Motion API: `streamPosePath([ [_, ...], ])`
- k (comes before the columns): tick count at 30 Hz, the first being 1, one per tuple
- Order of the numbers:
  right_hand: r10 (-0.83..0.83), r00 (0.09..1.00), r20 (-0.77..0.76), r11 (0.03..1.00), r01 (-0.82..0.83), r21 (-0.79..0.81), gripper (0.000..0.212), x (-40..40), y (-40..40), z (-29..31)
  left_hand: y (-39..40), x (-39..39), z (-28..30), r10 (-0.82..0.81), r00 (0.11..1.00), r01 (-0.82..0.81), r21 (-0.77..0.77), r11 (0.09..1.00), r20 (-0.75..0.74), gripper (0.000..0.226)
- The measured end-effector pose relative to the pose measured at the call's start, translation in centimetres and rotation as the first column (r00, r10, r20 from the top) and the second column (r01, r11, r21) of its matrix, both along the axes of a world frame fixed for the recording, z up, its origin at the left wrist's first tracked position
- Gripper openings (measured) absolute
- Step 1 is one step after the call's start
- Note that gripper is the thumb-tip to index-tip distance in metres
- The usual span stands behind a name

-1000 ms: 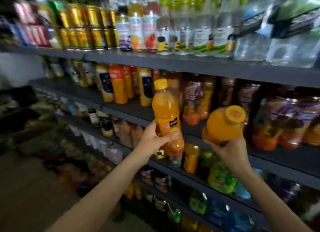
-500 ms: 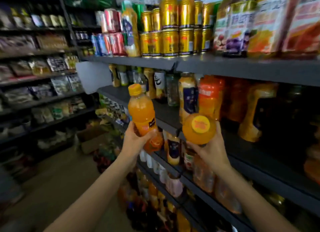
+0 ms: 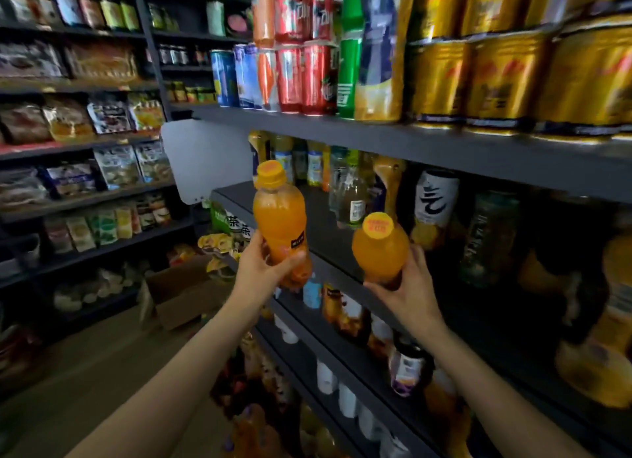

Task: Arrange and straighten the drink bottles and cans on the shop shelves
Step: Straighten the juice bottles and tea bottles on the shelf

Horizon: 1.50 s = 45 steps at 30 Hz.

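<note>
Head view: two orange bottles are held off the shelf [image 3: 307,218], one gripped upright [image 3: 278,218] by left-hand fingers [image 3: 290,261], one tilted [image 3: 379,249] by right-hand fingers [image 3: 415,255]; both remain unplaced.

Dark grey top shelf [image 3: 444,146]: gold cans [image 3: 506,78] stacked two high toward right end, red cans [image 3: 301,78], blue cans [image 3: 224,78] at left end. Middle shelf [image 3: 325,231]: juice bottles [image 3: 390,187] along back. Lower shelf [image 3: 345,351]: small bottles.
</note>
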State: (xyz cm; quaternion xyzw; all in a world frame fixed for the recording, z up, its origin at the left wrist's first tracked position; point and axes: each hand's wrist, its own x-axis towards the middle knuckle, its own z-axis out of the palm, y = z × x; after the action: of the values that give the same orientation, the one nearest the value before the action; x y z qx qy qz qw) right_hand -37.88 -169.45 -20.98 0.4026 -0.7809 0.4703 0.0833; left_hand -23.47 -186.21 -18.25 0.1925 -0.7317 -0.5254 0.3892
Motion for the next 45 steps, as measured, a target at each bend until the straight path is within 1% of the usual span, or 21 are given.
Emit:
streamPosePath([
  [3,-0.075,0.997,-0.003,0.997,0.075,-0.009,0.077,-1.4,-8.1,-0.2,-8.2,-2.7,-0.7,-0.048,0.998,0.05,-0.053,0.997,0.033,0.051],
  [5,-0.117,0.993,0.019,0.993,0.117,0.001,0.078,-2.2,-13.3,-0.2,-13.7,-4.9,-0.4,-0.11,0.991,0.116,-0.084,0.99,0.078,0.051],
  [9,-0.205,0.977,0.063,0.979,0.204,0.022,0.064,-3.8,-21.8,-0.1,-23.0,-9.9,0.9,-0.221,0.964,0.239,-0.119,0.964,0.147,0.053],
  [12,-0.298,0.948,0.115,0.955,0.296,0.03,0.065,-4.9,-26.4,0.1,-27.5,-13.8,0.7,-0.286,0.937,0.31,-0.097,0.946,0.202,0.055],
  [15,-0.354,0.926,0.133,0.935,0.353,0.034,0.071,-6.3,-30.3,-0.1,-30.2,-17.1,-0.4,-0.329,0.923,0.343,-0.039,0.939,0.2,0.054],
  [17,-0.408,0.899,0.159,0.912,0.409,0.026,0.071,-7.0,-32.8,-0.5,-31.1,-18.8,-0.6,-0.375,0.909,0.382,-0.001,0.924,0.179,0.053],
  [19,-0.481,0.859,0.174,0.875,0.483,0.031,0.074,-7.4,-34.8,-0.6,-31.8,-20.1,-0.7,-0.406,0.896,0.414,-0.004,0.91,0.178,0.054],
  [23,-0.567,0.801,0.191,0.822,0.564,0.075,0.072,-8.2,-37.2,-0.7,-33.1,-21.1,-1.6,-0.411,0.895,0.432,-0.112,0.895,0.174,0.061],
  [27,-0.653,0.73,0.204,0.758,0.626,0.186,0.063,-8.6,-37.7,-0.7,-33.8,-21.0,-2.8,-0.426,0.889,0.452,-0.168,0.876,0.171,0.07],
  [28,-0.679,0.71,0.189,0.733,0.641,0.225,0.063,-8.4,-37.7,-0.8,-34.0,-21.1,-3.0,-0.419,0.887,0.454,-0.194,0.87,0.195,0.072],
  [30,-0.716,0.682,0.152,0.693,0.666,0.274,0.064,-8.0,-37.5,-0.8,-34.2,-21.1,-3.3,-0.348,0.887,0.43,-0.266,0.863,0.304,0.079],
  [31,-0.724,0.675,0.142,0.684,0.677,0.273,0.064,-7.8,-37.4,-0.8,-34.1,-20.9,-3.3,-0.306,0.882,0.418,-0.291,0.861,0.359,0.082],
  [33,-0.745,0.655,0.129,0.664,0.709,0.239,0.06,-7.6,-37.4,-0.9,-33.5,-20.4,-3.3,-0.273,0.871,0.412,-0.306,0.858,0.408,0.085],
  [35,-0.774,0.616,0.144,0.633,0.748,0.201,0.05,-7.8,-37.4,-0.6,-32.8,-20.6,-3.1,-0.273,0.867,0.416,-0.302,0.858,0.418,0.087],
  [37,-0.784,0.59,0.192,0.618,0.771,0.154,0.034,-8.2,-37.5,-0.2,-32.1,-21.8,-2.8,-0.292,0.856,0.435,-0.289,0.853,0.426,0.086],
  [39,-0.765,0.605,0.218,0.635,0.765,0.105,0.026,-8.9,-37.6,0.0,-31.2,-23.2,-2.5,-0.318,0.847,0.455,-0.273,0.847,0.425,0.083],
  [40,-0.747,0.631,0.211,0.659,0.745,0.105,0.028,-9.1,-37.7,0.0,-30.9,-23.9,-2.5,-0.325,0.846,0.459,-0.268,0.847,0.423,0.082],
  [42,-0.701,0.693,0.169,0.713,0.687,0.138,0.042,-9.4,-37.8,-0.3,-30.6,-25.2,-2.6,-0.331,0.846,0.457,-0.247,0.854,0.417,0.08],
  [43,-0.691,0.707,0.149,0.723,0.674,0.153,0.048,-9.5,-37.6,-0.4,-30.6,-25.9,-2.7,-0.335,0.847,0.454,-0.235,0.859,0.413,0.08],
  [45,-0.709,0.694,0.124,0.704,0.688,0.178,0.052,-9.8,-37.1,-0.4,-30.8,-27.0,-2.9,-0.325,0.852,0.441,-0.226,0.869,0.41,0.079],
])
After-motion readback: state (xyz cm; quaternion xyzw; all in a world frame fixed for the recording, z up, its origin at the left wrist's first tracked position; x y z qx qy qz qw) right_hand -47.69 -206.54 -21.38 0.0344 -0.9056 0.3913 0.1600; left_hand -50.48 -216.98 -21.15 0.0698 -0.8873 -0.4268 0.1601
